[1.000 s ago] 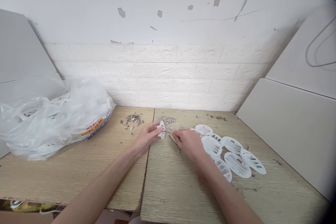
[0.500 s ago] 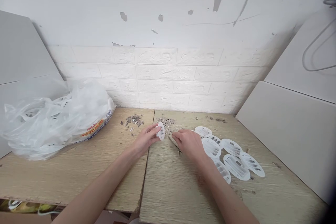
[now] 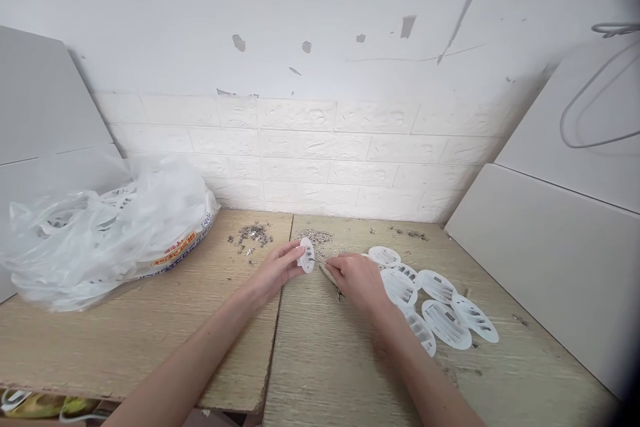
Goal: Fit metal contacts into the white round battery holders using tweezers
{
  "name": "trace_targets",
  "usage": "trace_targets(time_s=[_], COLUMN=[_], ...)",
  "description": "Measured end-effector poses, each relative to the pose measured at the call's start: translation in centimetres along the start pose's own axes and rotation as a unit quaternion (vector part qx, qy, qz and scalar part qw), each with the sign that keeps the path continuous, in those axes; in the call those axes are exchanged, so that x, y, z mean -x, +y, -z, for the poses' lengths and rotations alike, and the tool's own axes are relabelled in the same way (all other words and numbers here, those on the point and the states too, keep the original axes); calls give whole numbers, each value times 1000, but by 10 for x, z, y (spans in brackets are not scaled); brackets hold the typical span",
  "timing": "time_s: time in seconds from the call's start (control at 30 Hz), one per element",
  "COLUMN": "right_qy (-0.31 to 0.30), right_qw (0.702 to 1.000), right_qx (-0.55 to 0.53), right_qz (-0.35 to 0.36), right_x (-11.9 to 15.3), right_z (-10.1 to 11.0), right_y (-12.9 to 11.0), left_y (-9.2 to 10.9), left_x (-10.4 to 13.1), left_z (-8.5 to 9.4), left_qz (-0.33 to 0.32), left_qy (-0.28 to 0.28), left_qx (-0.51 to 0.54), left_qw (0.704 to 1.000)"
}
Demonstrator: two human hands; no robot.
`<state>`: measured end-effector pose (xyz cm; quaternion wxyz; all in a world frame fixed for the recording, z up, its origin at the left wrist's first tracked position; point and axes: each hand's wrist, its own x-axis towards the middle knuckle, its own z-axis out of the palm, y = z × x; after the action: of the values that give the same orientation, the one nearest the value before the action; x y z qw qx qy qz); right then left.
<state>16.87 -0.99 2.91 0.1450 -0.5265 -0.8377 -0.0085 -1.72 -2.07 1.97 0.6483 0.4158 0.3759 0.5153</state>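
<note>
Between the thumb and fingers of my left hand (image 3: 280,265) is a white oval plastic plate (image 3: 307,256) with dark slots, tilted upright above the table seam. My right hand (image 3: 357,275) is closed in a pinch on a thin metal tool (image 3: 321,261), whose tip meets the plate's right side; its exact kind is too small to tell. Just below those fingers, a slender pointed metal object (image 3: 331,281) shows against the tabletop. Behind the hands lie a heap of tiny metal parts (image 3: 314,236) and another small metal heap (image 3: 254,235) farther left.
Several white oval plates (image 3: 447,324) overlap on the right of the wooden table (image 3: 320,360). A clear plastic bag (image 3: 115,233) of white pieces bulges at the left. A white brick-pattern wall (image 3: 320,147) closes the back, with pale panels (image 3: 545,267) at the sides.
The thin tool's tip now shows against the plate, where a gap stood before. My right hand has shifted slightly left; the left keeps its hold. The whole view has tilted a little.
</note>
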Motion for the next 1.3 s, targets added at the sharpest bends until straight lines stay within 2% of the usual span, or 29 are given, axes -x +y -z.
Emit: trace_targets(time_s=[0.4, 0.93, 1.1, 1.3], right_qy=[-3, -48, -29, -11], right_qw=[1000, 999, 999, 988], right_qx=[-9, -13, -45, -150], right_qz=[-4, -8, -1, -44], right_x=[0, 0, 1, 1], right_z=[1, -1, 0, 1], right_y=[0, -2, 0, 3], left_y=[-1, -5, -5, -2], left_x=[1, 1, -2, -4], left_z=[-1, -1, 0, 5], left_qz=[10, 26, 14, -2], left_qy=[15, 28, 29, 2], left_qx=[-20, -50, -18, 23], left_qw=[1000, 998, 999, 1000])
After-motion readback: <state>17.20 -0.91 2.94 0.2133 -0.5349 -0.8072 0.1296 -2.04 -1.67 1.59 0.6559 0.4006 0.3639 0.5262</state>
